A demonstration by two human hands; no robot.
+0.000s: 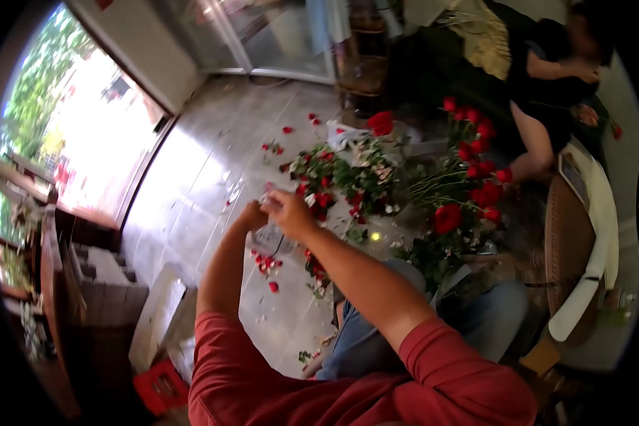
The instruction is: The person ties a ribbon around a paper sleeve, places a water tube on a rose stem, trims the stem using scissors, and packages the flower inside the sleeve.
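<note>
My left hand [251,216] and my right hand [290,214] are close together over the floor, both with fingers closed. A small pale, see-through piece [267,193] shows at the fingertips of my right hand, too blurred to name. Below the hands hangs or lies something clear like plastic film [265,238], with a thin dark line beside it. My left fingers are mostly turned away, and what they grip is hidden. Red roses [484,193] with long green stems lie to the right by my knees. Leaves and rose heads [319,170] are heaped beyond my hands.
Loose red petals [265,263] dot the tiled floor [192,192]. Another person [536,135] sits at the upper right near a flower stem. A brown wicker seat [569,238] stands at right, a red crate [160,387] at lower left. An open doorway [92,135] lies at left.
</note>
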